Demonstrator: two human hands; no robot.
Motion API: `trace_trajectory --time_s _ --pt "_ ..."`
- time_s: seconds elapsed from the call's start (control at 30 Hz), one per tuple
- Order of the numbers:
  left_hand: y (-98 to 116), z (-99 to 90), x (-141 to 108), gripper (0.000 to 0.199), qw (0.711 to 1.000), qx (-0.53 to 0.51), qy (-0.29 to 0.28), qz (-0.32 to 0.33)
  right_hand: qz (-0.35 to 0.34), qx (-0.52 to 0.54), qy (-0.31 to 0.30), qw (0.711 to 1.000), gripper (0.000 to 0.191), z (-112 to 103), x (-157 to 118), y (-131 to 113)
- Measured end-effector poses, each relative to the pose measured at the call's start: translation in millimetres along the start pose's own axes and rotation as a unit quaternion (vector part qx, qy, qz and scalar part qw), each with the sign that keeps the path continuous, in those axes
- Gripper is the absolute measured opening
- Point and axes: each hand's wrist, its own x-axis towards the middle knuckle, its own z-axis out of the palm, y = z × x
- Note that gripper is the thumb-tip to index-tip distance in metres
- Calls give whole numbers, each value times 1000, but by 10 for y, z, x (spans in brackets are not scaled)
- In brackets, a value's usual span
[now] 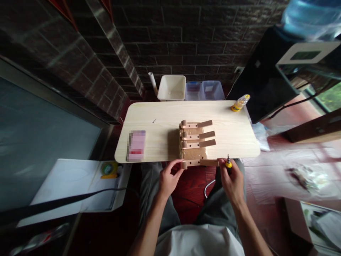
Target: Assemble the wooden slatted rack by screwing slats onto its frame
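Observation:
A brown cardboard-like block (195, 153) rests near the front edge of the table. Across it lie several copper-coloured strips, each with a curled left end, dark holes and a flat tail to the right, such as the top strip (195, 125). My left hand (169, 177) pinches the curled end of the nearest strip (194, 162), at the table's front edge. At that strip's right end are the fingertips of my right hand (232, 179). The same hand is closed round a small screwdriver (228, 164) with a yellow-and-black handle, its tip pointing up.
A pink packet (136, 145), partly pixelated, lies at the table's left, with a small dark screw-like piece (154, 121) behind it. A yellow-capped clear bottle (240, 103) stands back right. Beyond the table (154, 137) are a white bin (172, 87) and clear plastic boxes (211, 89).

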Motion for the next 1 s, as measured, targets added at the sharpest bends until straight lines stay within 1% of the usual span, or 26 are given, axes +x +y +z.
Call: trace_trajectory --time_s 0.13,0.3,0.4,0.57,0.87,1.0 --pt "-46 13 35 28 1000 -1 -9 -8 15 20 13 1000 39 -35 -42 83" --pt "-49 12 103 29 1000 6 -25 -13 81 55 -29 995 44 -4 -77 147" --pt "-39 2 128 28 999 16 -34 -6 107 58 -36 992 44 22 -85 215" --pt "-20 -29 138 30 999 25 -35 9 102 67 -35 992 42 48 -93 283" --pt "12 -17 184 33 999 17 -33 23 123 70 -29 989 43 39 -44 221" --pt "40 -9 207 32 999 21 -40 29 110 69 -18 991 43 31 -22 219"
